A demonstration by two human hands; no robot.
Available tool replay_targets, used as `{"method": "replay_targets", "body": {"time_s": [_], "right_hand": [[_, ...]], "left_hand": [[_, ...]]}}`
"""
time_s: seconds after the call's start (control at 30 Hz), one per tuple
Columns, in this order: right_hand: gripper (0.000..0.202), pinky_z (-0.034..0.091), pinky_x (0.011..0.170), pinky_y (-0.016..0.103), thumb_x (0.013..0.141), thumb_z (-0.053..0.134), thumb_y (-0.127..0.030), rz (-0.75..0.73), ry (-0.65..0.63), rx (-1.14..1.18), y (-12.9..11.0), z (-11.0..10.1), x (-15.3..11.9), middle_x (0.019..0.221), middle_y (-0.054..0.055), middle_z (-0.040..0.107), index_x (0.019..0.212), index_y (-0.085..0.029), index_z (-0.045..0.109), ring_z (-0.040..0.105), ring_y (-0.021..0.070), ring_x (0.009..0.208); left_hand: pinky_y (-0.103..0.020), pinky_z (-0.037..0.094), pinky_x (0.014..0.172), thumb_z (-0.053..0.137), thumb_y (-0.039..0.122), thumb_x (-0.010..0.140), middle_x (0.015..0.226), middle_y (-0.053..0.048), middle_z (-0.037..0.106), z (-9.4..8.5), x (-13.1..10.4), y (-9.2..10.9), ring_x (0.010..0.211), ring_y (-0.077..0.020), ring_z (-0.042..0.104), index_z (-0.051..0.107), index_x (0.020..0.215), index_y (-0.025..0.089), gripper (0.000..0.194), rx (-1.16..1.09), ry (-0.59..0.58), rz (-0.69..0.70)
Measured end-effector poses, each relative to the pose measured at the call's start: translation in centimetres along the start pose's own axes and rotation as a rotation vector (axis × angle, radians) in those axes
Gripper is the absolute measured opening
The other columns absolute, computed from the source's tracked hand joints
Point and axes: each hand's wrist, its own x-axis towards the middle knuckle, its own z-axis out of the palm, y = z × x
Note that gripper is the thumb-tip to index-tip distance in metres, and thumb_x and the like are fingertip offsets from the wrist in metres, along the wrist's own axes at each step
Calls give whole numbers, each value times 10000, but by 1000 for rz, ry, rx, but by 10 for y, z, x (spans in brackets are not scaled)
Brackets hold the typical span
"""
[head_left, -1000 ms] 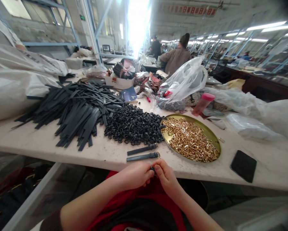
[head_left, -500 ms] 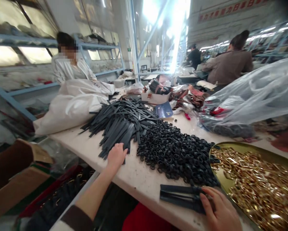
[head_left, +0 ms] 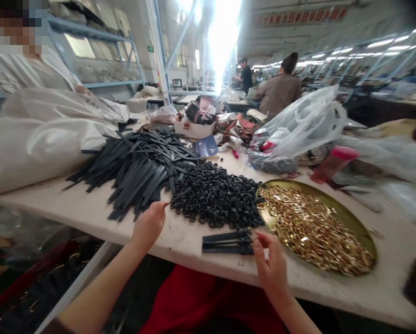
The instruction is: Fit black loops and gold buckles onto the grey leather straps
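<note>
My left hand [head_left: 150, 226] is closed, pinching the end of a thin dark strip [head_left: 177, 196] that reaches over the edge of a heap of small black rings [head_left: 221, 195]. Beyond it lies a pile of flat black strips [head_left: 138, 171]. Near the table's front edge, my right hand [head_left: 271, 260] has its fingers pinched at the right end of a small bundle of black strips [head_left: 225, 243]. Something small and gold-coloured shows at those fingertips, too small to make out. Right of the rings, a round gold tray [head_left: 366, 236] holds many gold metal pieces [head_left: 315, 232].
A white sack [head_left: 48, 139] and a person in a light jacket [head_left: 30, 74] are at the left. Behind the heaps are a white box [head_left: 194, 130], a blue booklet [head_left: 207, 146] and plastic bags [head_left: 291, 134]. A pink-lidded cup [head_left: 335, 164] stands at the right.
The view has turned to the right. My left hand has left the strip pile with a strip and come beside the rings. My right hand has shifted to the end of the small bundle.
</note>
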Motion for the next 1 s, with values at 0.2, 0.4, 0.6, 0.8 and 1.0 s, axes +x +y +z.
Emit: {"method": "replay_targets", "body": {"time_s": [0.2,0.4,0.6,0.8,1.0], "right_hand": [[280,311,423,203,836,409,-436,344,-329,481,-47,-8,-18,528,-75,356,941,-181,461,353,83,444],[289,408,526,232,883,277,-371,103,-441,-90,-30,-22,16,628,-20,514,933,-178,485,508,115,559],[132,362,711,312,794,485,-270,47,-323,-456,11,-11,74,795,68,567,724,-177,548,528,196,793],[55,350,720,320,730,535,-155,57,-391,-491,26,3,83,790,64,554,682,-181,540,520,197,781],[119,416,687,293,800,478,-292,121,-417,-292,18,-10,89,772,34,558,790,-181,521,525,158,718]], "left_hand": [[-365,366,891,418,211,819,1078,-70,577,-7,-86,99,986,-246,516,495,1195,257,386,-476,-250,481],[-167,381,431,415,257,803,660,14,562,-22,-93,141,470,-81,508,503,899,155,166,-1311,-905,-106],[-161,466,555,474,124,740,839,-60,620,-27,-85,150,678,-98,604,532,935,125,203,-1584,-932,-443],[-174,488,589,513,140,738,886,-77,623,-12,-72,147,745,-119,611,549,979,133,243,-1660,-944,-521],[-133,434,471,459,141,776,713,-19,589,0,-52,148,549,-65,557,534,934,119,176,-1636,-920,-469]]}}
